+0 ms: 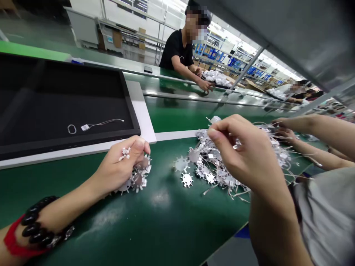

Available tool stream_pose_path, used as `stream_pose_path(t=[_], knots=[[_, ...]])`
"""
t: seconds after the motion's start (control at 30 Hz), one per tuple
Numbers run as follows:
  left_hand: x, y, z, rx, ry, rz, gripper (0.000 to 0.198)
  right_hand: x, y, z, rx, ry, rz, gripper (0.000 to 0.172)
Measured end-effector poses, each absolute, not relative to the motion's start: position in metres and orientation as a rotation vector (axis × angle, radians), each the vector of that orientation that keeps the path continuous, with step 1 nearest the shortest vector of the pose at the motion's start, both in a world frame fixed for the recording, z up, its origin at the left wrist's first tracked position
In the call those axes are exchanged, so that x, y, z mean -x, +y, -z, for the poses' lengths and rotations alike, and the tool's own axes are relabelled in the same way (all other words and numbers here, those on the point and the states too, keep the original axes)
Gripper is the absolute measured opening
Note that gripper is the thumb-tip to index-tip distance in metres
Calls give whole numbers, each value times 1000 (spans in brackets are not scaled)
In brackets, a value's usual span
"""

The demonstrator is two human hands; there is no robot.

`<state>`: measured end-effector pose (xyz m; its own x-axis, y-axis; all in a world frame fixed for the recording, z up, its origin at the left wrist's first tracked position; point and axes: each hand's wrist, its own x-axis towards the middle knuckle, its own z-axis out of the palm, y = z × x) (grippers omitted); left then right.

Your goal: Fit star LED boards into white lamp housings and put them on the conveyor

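My left hand (122, 162) is closed over the green worktop. Small white connector plugs (124, 153) stick out between its thumb and forefinger. Silvery toothed metal discs (140, 179) with white labels show just under and beside that hand, seemingly the other ends of the same bunch. My right hand (241, 147) is raised with thumb and forefinger pinched together; what sits between the tips, if anything, is too small to make out. Behind and below it lies a heap of similar toothed discs with thin white wires (219, 168). Two separate discs (186, 180) rest at its left edge.
A black-lined tray (69, 94) with a white border stands at left, holding a wire loop (71, 129) and a labelled wire (85, 127). A co-worker's hands (285, 133) reach into the heap from the right. Across the line, a person in black (177, 48) handles white parts.
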<state>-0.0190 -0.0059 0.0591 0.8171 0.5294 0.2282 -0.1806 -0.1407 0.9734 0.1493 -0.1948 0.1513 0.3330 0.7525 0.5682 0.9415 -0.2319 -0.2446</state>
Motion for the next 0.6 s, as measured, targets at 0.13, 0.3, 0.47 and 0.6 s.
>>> stream_pose_path(t=[0.13,0.3,0.47,0.6], knots=[[20,-4,-68,-1595,312,-779,43,-133,-168,-147,1932,-1591,210,16],[18,-1,-64,-1651,327,-862,44,-112,-132,-127,1833,-1742,-43,15],[16,2,-60,-1712,387,-817,42,-103,-112,-108,1855,-1746,76,19],[16,2,-60,-1752,392,-716,43,-107,-109,-99,1733,-1655,13,14]])
